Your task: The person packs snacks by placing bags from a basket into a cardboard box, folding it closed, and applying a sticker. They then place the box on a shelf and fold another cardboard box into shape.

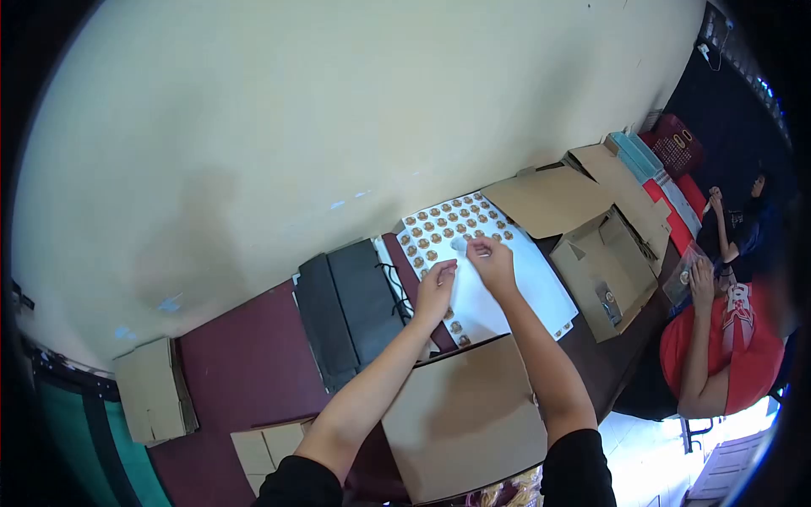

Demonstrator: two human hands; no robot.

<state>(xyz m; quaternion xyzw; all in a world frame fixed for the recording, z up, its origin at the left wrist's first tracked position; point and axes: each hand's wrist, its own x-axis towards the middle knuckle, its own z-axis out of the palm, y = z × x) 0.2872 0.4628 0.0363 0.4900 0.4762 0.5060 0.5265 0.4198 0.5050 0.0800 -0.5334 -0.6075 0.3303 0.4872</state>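
A white sheet (515,279) with rows of round brown stickers lies on the table near the wall. Over its middle, my right hand (492,262) has its fingers pinched at a small pale piece (459,244), too small to make out. My left hand (437,289) is just left of it, over the sheet's left part, fingers curled together; whatever they may hold is too small to tell. The two hands are a little apart. Below the sheet, a closed brown cardboard box (473,414) lies between my forearms.
Black folders (351,304) lie left of the sheet. An open cardboard box (608,279) stands to its right. Smaller boxes (152,393) sit at the left on the maroon table (236,355). A person in red (718,355) handles a plastic bag; another person is behind.
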